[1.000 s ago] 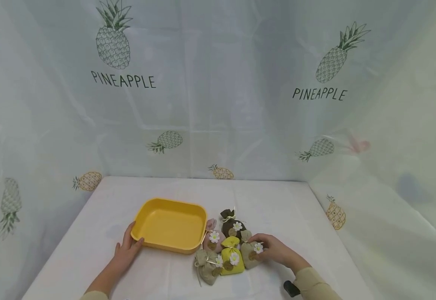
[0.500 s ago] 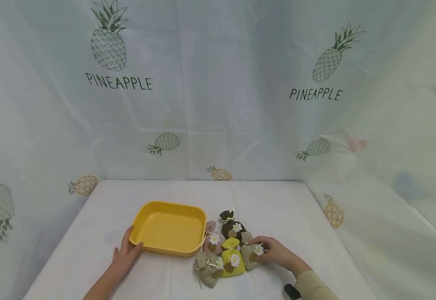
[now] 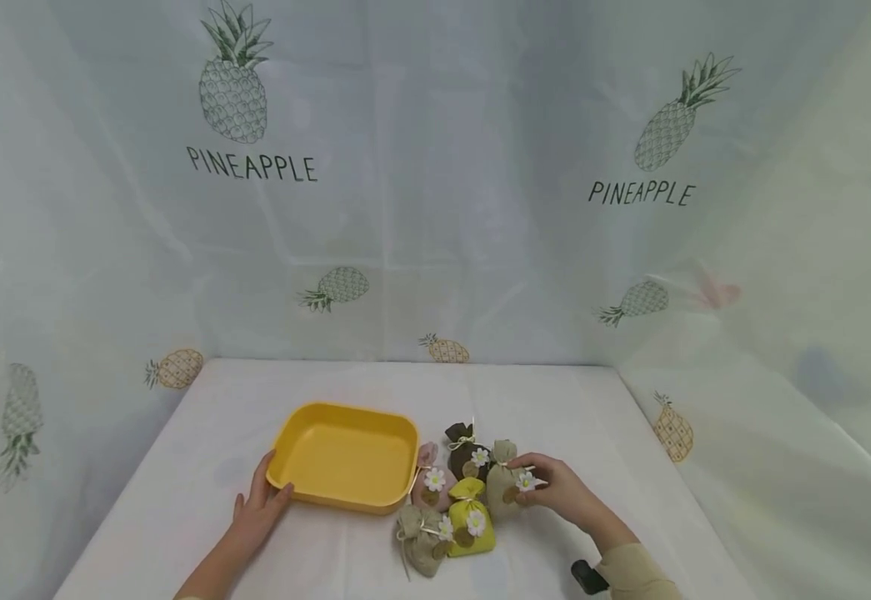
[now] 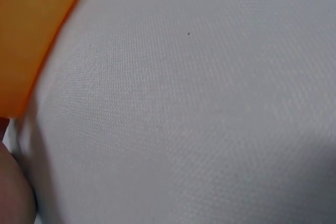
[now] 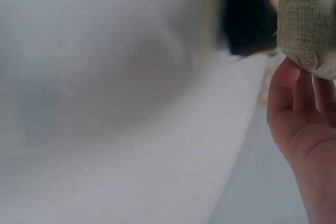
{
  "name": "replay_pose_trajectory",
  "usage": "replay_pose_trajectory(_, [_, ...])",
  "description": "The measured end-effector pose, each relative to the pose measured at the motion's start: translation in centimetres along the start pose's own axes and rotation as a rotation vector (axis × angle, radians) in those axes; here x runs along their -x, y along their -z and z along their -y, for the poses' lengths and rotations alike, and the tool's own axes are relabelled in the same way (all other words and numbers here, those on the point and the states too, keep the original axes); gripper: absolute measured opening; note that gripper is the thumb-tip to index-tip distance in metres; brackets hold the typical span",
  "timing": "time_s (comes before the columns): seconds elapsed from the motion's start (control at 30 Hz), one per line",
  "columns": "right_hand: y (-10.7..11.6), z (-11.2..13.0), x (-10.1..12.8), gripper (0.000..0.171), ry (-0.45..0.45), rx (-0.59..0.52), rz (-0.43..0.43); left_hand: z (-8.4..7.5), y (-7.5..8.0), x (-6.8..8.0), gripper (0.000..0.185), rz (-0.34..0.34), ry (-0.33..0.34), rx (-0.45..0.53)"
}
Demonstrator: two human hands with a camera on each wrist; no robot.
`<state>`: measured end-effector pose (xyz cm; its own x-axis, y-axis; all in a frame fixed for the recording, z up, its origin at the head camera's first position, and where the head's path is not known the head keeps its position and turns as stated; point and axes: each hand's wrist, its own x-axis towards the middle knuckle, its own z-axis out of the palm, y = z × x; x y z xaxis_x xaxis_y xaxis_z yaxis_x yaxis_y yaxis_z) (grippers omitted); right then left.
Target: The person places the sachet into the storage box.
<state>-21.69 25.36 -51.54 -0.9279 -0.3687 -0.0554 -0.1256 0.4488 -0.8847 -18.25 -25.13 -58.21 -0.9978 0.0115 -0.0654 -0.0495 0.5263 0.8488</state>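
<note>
A shallow yellow tray point(image 3: 330, 492) lies on the white table, and my left hand point(image 3: 258, 508) rests against its near left corner with fingers on the rim. The same tray's edge point(image 4: 31, 35) shows in the left wrist view. Right of the tray sit several small cloth pouches with daisy tags: pink point(image 3: 429, 487), dark brown point(image 3: 465, 450), yellow point(image 3: 473, 525) and beige point(image 3: 420, 542). My right hand point(image 3: 543, 487) grips an olive-grey pouch point(image 3: 506, 483), raised off the table; its fabric point(image 5: 310, 24) shows above my fingers point(image 5: 294, 98).
The white table point(image 3: 593, 433) is walled at the back and both sides by pale curtains point(image 3: 435, 208) printed with pineapples. A dark wrist strap point(image 3: 585, 577) shows on my right sleeve.
My right hand has lifted the olive-grey pouch a little up and away from the pile. The left hand stays at the tray corner.
</note>
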Motion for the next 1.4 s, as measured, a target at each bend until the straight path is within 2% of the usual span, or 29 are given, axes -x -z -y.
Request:
replay_pose_trajectory(0.13, [-0.3, 2.9, -1.8, 0.042, 0.028, -0.02, -0.017, -0.1, -0.2, 0.0, 0.077, -0.028, -0.033, 0.015])
replay_pose_trajectory(0.37, [-2.9, 6.4, -4.8, 0.042, 0.062, -0.078, 0.026, 0.1, -0.2, 0.3, 0.077, -0.025, -0.011, 0.005])
replay_pose_trajectory(0.63, [-5.6, 8.6, -8.1, 0.041, 0.102, -0.072, 0.077, 0.4, 0.3, 0.1, 0.079, -0.003, -0.002, -0.016])
replay_pose_trajectory(0.87, [-7.4, 10.9, -11.3, 0.042, 0.107, -0.074, 0.14, -0.1, 0.3, 0.2, 0.082, 0.024, 0.038, -0.012])
replay_pose_trajectory(0.93, [-8.1, 11.3, -12.4, 0.041, 0.101, -0.074, 0.132, -0.1, 0.2, 0.2, 0.082, 0.02, 0.037, -0.012])
replay_pose_trajectory(1.07, [-9.7, 12.0, -14.3, 0.042, 0.082, -0.142, 0.132, 0.2, 0.1, 0.2, 0.081, 0.002, 0.014, 0.0])
replay_pose_trajectory(1.4, [-13.1, 13.8, -17.5, 0.039, 0.114, -0.183, 0.244, 0.8, 0.1, 0.1, 0.079, -0.013, 0.001, 0.007])
